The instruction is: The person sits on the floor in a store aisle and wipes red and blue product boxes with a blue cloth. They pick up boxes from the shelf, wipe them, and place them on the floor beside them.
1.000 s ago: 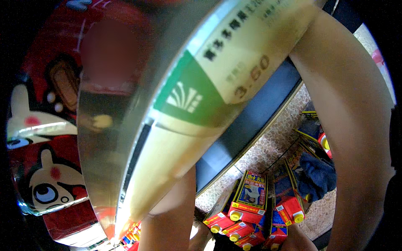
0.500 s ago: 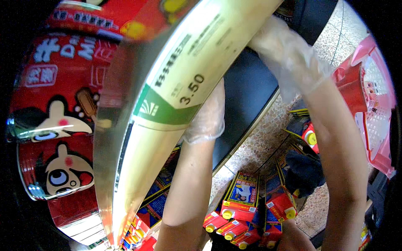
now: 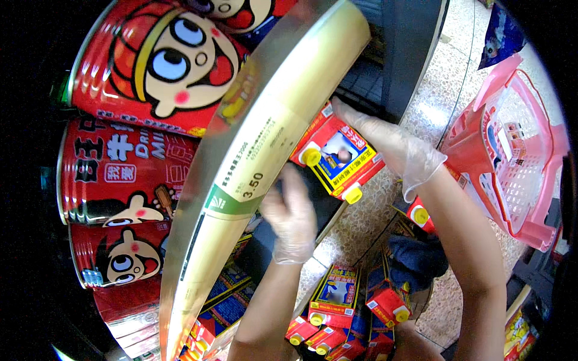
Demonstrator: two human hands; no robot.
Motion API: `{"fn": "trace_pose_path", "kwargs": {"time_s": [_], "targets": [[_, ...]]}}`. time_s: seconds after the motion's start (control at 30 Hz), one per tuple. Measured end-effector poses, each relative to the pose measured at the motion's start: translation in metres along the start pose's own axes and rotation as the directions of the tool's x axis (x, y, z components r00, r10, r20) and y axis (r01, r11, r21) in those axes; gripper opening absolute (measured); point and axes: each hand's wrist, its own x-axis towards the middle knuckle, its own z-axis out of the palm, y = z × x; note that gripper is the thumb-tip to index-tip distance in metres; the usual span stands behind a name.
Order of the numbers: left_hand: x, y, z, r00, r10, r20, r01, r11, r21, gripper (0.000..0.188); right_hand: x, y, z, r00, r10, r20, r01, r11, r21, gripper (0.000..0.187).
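My right hand (image 3: pixel 391 144), in a clear plastic glove, grips red and blue drink cartons (image 3: pixel 340 159) by their right side. Two yellow caps show on them, and they are tilted just right of the pale shelf-edge strip (image 3: pixel 283 120). My left hand (image 3: pixel 292 216), gloved too, is below the cartons beside the strip. Its thumb points up, apart from the fingers, some of which pass behind the strip. Nothing shows in that hand.
Large red cans (image 3: pixel 126 150) with cartoon faces stand at left, behind the strip. More yellow-capped cartons (image 3: pixel 337 295) are at the bottom centre. A pink basket (image 3: pixel 536 234) stands at right on the speckled floor (image 3: pixel 433 102). A dark shelf (image 3: pixel 403 66) lies at upper centre.
The cartons have come into sight in my right hand, which has moved lower. My left hand has come down and left, its thumb now clear. The view has shifted, showing more cans.
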Motion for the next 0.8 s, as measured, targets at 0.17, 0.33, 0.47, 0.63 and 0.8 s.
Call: {"fn": "trace_pose_path", "kwargs": {"time_s": [0.17, 0.33, 0.47, 0.63, 0.8], "targets": [[0.060, -0.032, 0.008, 0.638, -0.767, 0.068, 0.690, 0.530, -0.493, 0.049, -0.006, 0.000, -0.010, 0.993, 0.044, -0.108, -0.041, 0.999, 0.025, 0.058], [0.090, -0.072, -0.016, 0.809, -0.572, 0.136, 0.573, 0.715, -0.401, 0.046, -0.007, 0.011, 0.010, 0.992, -0.086, 0.094, 0.081, 0.995, 0.051, 0.072], [0.064, -0.061, -0.002, 0.730, -0.607, 0.315, 0.682, 0.613, -0.400, 0.042, -0.041, 0.013, -0.004, 1.000, -0.024, 0.004, 0.024, 1.000, 0.013, 0.082], [0.037, -0.012, -0.037, 0.617, -0.739, 0.272, 0.761, 0.472, -0.444, 0.038, -0.079, 0.033, 0.008, 0.998, -0.015, 0.063, 0.002, 0.978, 0.207, 0.084], [0.001, 0.035, -0.055, 0.458, -0.795, 0.398, 0.851, 0.262, -0.455, 0.036, -0.140, 0.034, 0.025, 0.997, 0.075, 0.007, -0.075, 0.977, 0.198, 0.073]]}}
